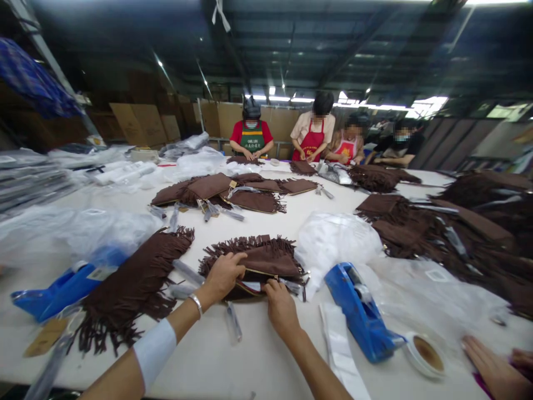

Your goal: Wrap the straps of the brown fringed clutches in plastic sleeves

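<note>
A brown suede fringed bag (266, 258) lies on the white table (250, 355) in front of me, its zipped mouth facing me. My left hand (222, 275) grips the bag's near left edge with curled fingers. My right hand (280, 303) is closed at the bag's opening, where a white slip or lining (251, 286) shows. A silver bangle sits on my left wrist, a white band on the forearm.
Another fringed piece (137, 283) lies to the left, a blue tape dispenser (360, 314) to the right, another (62, 289) far left. Clear plastic bags (333, 239), a tape roll (425, 353) and piles of brown bags (441, 228) cover the table. Several aproned workers stand at the far end; another person's hand (493, 366) rests at bottom right.
</note>
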Available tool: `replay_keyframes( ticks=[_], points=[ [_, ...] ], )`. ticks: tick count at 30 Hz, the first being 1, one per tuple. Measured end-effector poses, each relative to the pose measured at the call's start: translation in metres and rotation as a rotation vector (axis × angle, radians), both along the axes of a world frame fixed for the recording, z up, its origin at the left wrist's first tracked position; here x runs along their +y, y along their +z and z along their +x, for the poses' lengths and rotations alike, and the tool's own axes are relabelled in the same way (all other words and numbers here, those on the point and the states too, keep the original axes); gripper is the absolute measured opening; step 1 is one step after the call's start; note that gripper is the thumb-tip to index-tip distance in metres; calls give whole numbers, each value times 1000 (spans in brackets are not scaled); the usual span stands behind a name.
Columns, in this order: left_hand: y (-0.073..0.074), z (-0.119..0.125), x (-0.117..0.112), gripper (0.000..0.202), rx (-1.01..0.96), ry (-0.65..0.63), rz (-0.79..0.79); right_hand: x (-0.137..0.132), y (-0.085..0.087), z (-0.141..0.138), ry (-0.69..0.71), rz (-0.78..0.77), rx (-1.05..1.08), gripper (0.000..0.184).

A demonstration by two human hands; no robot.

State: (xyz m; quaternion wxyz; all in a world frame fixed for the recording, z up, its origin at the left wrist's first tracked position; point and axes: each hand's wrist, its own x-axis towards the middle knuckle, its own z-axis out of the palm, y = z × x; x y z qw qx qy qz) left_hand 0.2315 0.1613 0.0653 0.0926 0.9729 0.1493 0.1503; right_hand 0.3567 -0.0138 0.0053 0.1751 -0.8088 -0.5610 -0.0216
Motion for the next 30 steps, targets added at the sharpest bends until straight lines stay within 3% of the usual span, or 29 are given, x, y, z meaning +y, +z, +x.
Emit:
replay_keyframes(
  ticks=[2, 6, 10, 14, 18, 30],
  points=[
    [-6, 2, 3, 33, -3, 36, -28, 2, -1, -1, -23, 11, 8, 39],
    [-15, 11, 13, 41, 24, 113, -359, 7, -1, 4, -44, 25, 114, 46],
    [-19, 18, 31, 41, 76, 94, -536, 15, 4, 15, -62, 0, 255, 55],
    [-20, 19, 43, 62, 82, 24, -675, 23, 12, 22, -41, -57, 254, 67],
    [-18, 18, 46, 73, 68, -27, -780, 29, 17, 24, -50, -89, 265, 73],
    [-21, 15, 48, 72, 23, -27, -902, 32, 14, 27, -59, -75, 299, 72]
  ],
)
